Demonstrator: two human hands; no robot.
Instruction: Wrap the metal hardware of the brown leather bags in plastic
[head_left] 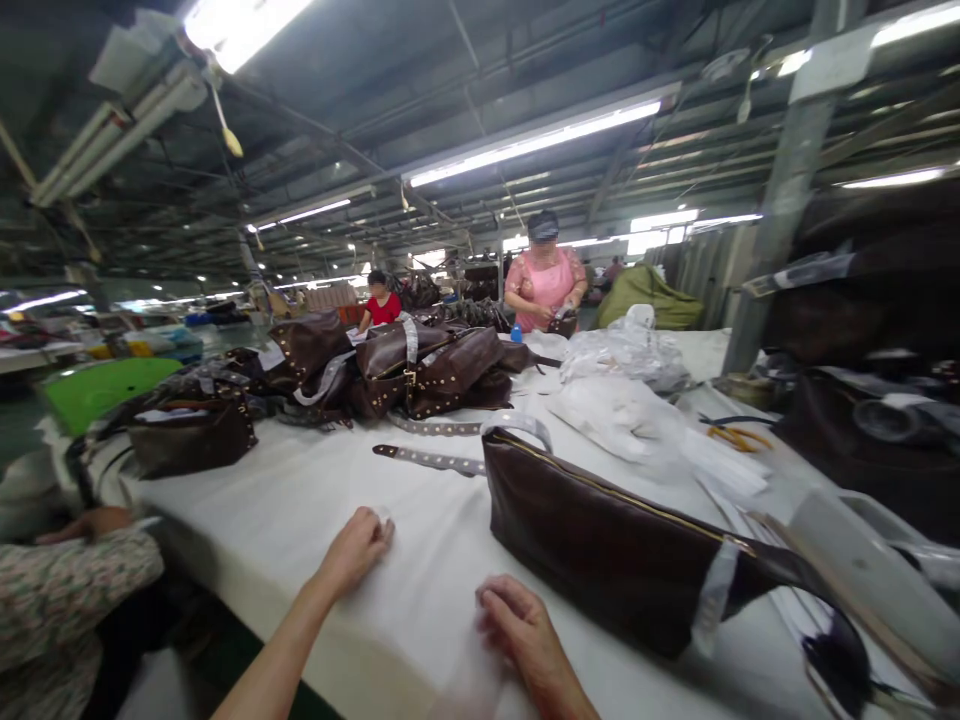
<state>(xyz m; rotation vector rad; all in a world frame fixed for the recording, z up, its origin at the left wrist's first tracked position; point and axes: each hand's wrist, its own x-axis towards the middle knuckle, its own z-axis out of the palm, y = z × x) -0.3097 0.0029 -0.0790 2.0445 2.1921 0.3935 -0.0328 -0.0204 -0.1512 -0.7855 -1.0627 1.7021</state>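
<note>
My left hand rests on the white table cover with its fingers curled in; whether it holds anything I cannot tell. My right hand lies near the table's front edge, fingers bent and pinching a clear, blurred plastic film. Just right of my right hand lies a dark brown leather bag with a gold zip and wrapped strap ends. A studded brown strap lies beyond my left hand.
A heap of brown bags fills the table's middle, another bag sits at the left. Crumpled plastic wrap and scissors lie at the right. A person's patterned sleeve is at the near left; two people work at the far end.
</note>
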